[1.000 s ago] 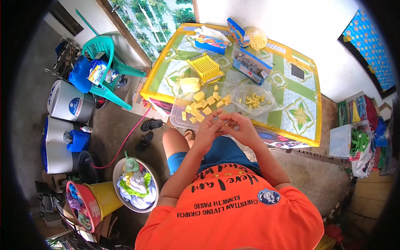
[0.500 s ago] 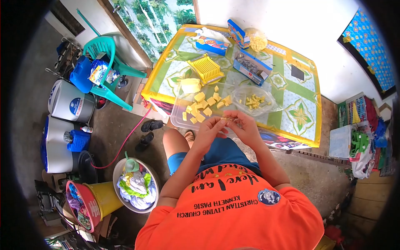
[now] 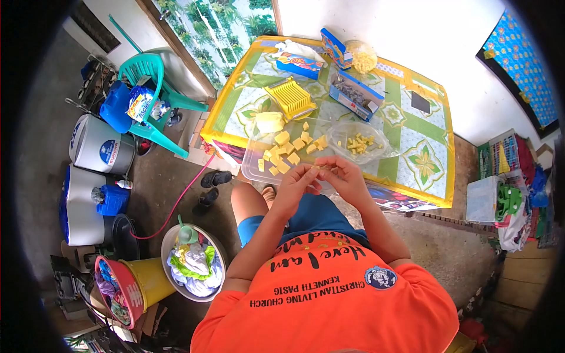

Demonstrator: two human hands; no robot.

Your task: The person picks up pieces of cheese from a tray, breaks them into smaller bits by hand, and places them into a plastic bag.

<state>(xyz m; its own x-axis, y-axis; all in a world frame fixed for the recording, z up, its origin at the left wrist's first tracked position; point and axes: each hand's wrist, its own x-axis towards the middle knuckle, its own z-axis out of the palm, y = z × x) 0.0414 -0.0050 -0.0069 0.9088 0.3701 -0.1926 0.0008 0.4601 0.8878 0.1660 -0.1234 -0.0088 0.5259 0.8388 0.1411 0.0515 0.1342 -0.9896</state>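
My left hand [image 3: 300,183] and my right hand [image 3: 341,176] meet at the table's near edge, fingers pinched together around a small yellow piece [image 3: 318,167], mostly hidden by the fingertips. Just beyond them lies a clear plastic tray [image 3: 253,163] with several yellow chunks [image 3: 282,137] scattered on it. A larger pale yellow block [image 3: 269,122] sits at the tray's far left corner. To the right, a clear container [image 3: 381,147] holds several small yellow pieces [image 3: 360,143]. Behind the tray is a ridged yellow rack [image 3: 291,99].
On the patterned table [image 3: 426,162] stand an open blue box [image 3: 356,94], another blue box [image 3: 300,65] and a tub of yellow pieces [image 3: 361,57]. A green chair [image 3: 154,126] and a basin of clothes [image 3: 194,262] are at the left. Crates [image 3: 500,159] stand at the right.
My fingers have shifted very slightly around the small piece. The things on the table stay where they were.
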